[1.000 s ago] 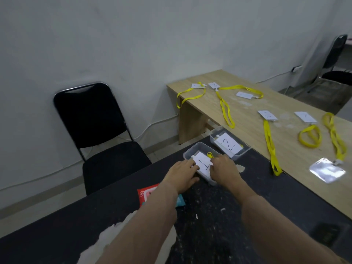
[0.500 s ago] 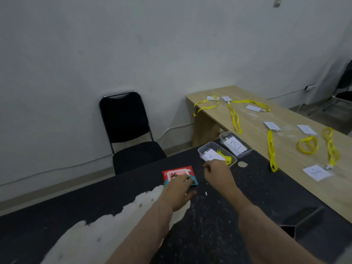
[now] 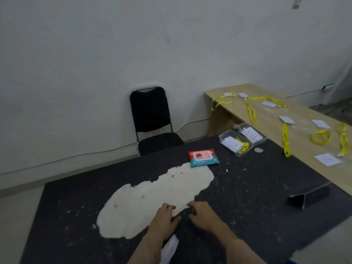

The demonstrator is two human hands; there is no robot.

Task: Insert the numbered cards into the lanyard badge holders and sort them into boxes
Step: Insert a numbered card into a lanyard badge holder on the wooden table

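Observation:
My left hand (image 3: 163,220) and my right hand (image 3: 202,216) rest side by side on the black table (image 3: 257,187), close to me, fingers loosely curled and holding nothing. Far off at the table's back right stand two clear boxes. The nearer box (image 3: 222,135) holds a card marked 1 (image 3: 232,143) with a yellow lanyard (image 3: 243,145). The farther box (image 3: 240,126) holds a card marked 2 (image 3: 251,133). On the wooden table (image 3: 304,168) to the right lie several loose cards and yellow lanyards, among them a badge holder with a card (image 3: 327,159).
A red and teal wipes pack (image 3: 203,157) lies mid-table, behind a large worn pale patch (image 3: 152,197). A dark folded stand (image 3: 308,197) sits at the right. A black chair (image 3: 150,119) stands by the wall. Something white (image 3: 170,248) shows under my left forearm.
Both hands have drawn back from the box with card 1 to the near part of the black table. The lanyard badge stays in that box. The view has pulled back and left.

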